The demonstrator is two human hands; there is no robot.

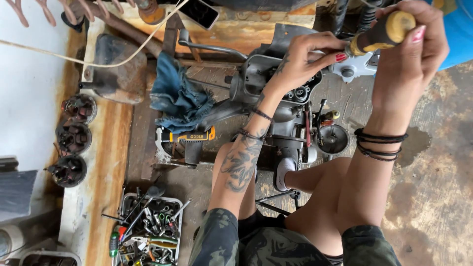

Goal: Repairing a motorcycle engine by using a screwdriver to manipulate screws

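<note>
Right hand (409, 54) grips screwdriver handle (382, 32); left hand (303, 59) hides shaft.

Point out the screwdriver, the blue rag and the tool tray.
screwdriver (382, 32), head view, on the black and yellow handle
blue rag (180, 96), head view, on the middle of the crumpled cloth
tool tray (178, 224), head view, on its right rim

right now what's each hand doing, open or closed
Left hand: fingers pinched at the screwdriver tip, on the engine.
Right hand: closed on the screwdriver handle.
</note>
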